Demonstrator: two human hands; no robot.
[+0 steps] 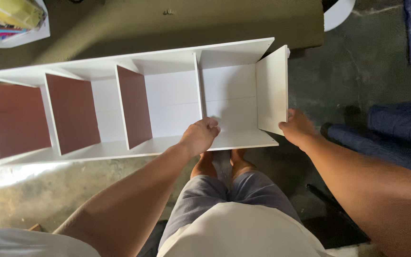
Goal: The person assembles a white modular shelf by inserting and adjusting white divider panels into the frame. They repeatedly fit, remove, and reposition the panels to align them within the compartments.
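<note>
Seen from the head camera, a white shelf unit [134,102] lies on its back on a dark concrete floor [357,62], its open face up and its long side running left to right in front of the person standing over it. Dividers [132,107] split it into compartments; the faces of three boards on the left show reddish brown, while the rest is white.

The left hand [200,135] sits at the shelf's near edge, by the foot of the rightmost divider, fingers curled into a loose fist and knuckles pressing on the near board; whether it grips anything inside cannot be told.

The right hand [297,127] is at the shelf's right end, fingers wrapped over the near corner of a white end panel [273,93]. That panel stands tilted, its far edge near the shelf's far right corner and its near edge swung out past the near board, so it is not flush with the frame.

The person's bare feet [222,162] stand just beside the shelf's near edge, between the two arms, above grey shorts [224,190].

On the floor at the far left corner lie papers and a yellow box [15,12]. A blue rolled cloth [396,128] lies to the right, well apart from the shelf.
</note>
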